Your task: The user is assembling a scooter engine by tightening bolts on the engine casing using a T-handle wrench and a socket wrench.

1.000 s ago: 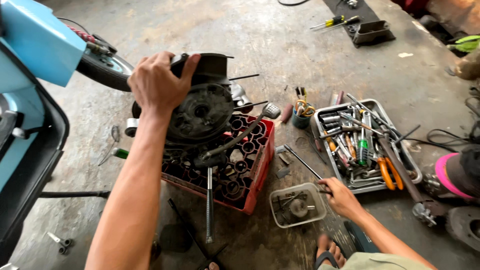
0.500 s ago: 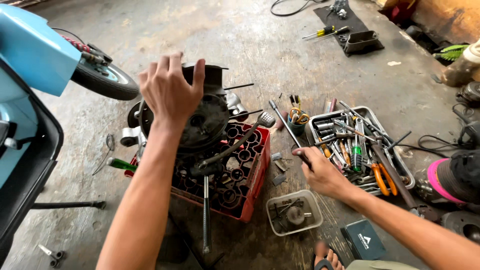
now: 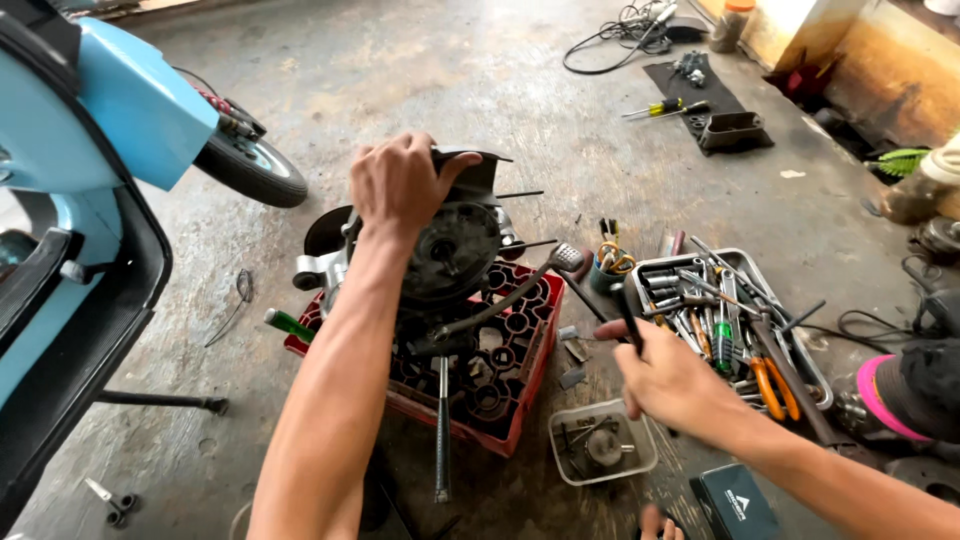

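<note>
My left hand (image 3: 398,183) grips the top of a black scooter engine (image 3: 445,250) that rests on a red plastic crate (image 3: 520,370). My right hand (image 3: 668,378) is closed around a long dark tool (image 3: 627,312), held above the floor between the crate and a metal tool tray (image 3: 790,350). A small clear plastic tub (image 3: 600,445) with metal parts lies just below that hand. A kick lever with a ribbed end (image 3: 566,256) sticks out from the engine toward the right.
A light blue scooter (image 3: 110,150) with its front wheel (image 3: 250,165) stands at the left. Screwdrivers and black parts (image 3: 700,115) lie at the back. A green-handled screwdriver (image 3: 290,323) pokes out left of the crate. A dark case (image 3: 735,505) sits bottom right.
My right hand rose from the clear tub with the long tool and moved toward the tray. The view shifted closer; my left hand stayed on the engine.
</note>
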